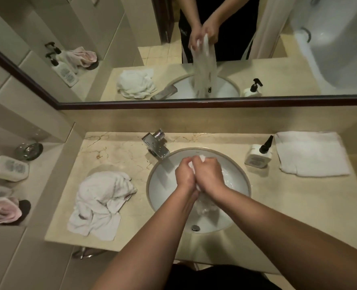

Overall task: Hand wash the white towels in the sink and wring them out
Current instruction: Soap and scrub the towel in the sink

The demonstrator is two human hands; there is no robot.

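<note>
Wringing looks underway: the left hand point(186, 172) and right hand point(210, 173) clamp together on 1 wet towel point(202, 158) above the sink point(239, 174); next, probably twist harder.

Bare forearms point(144, 243), dark clothing point(225, 278)

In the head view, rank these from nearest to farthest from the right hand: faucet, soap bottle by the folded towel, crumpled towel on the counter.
From the right hand:
1. Faucet, behind the basin, left.
2. Soap bottle, right of the basin.
3. Crumpled towel, far left on the counter.
</note>
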